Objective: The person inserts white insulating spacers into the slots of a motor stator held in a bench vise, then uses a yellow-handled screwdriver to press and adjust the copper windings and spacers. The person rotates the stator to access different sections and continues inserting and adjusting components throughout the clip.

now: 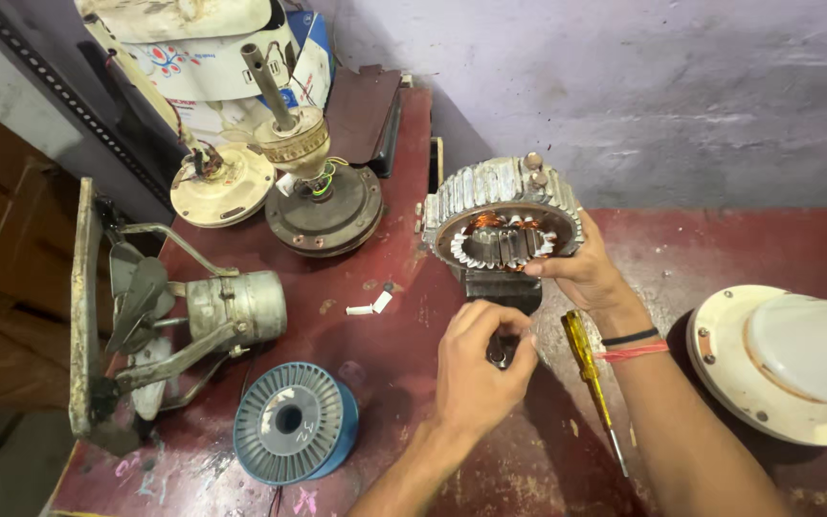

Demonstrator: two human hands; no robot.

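Stator [502,222] sits in the vise [502,287] mid-bench near the back edge. Right hand [581,273] grips its rim; left hand [479,369] closed on the vise handle. Best tightened gently, sparing the windings.

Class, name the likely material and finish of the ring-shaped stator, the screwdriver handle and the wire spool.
Stator: dull grey stacked metal, probably steel, with coppery windings inside. Screwdriver handle: glossy translucent yellow, likely plastic. Wire spool: matte blue ribbed flange, probably plastic.
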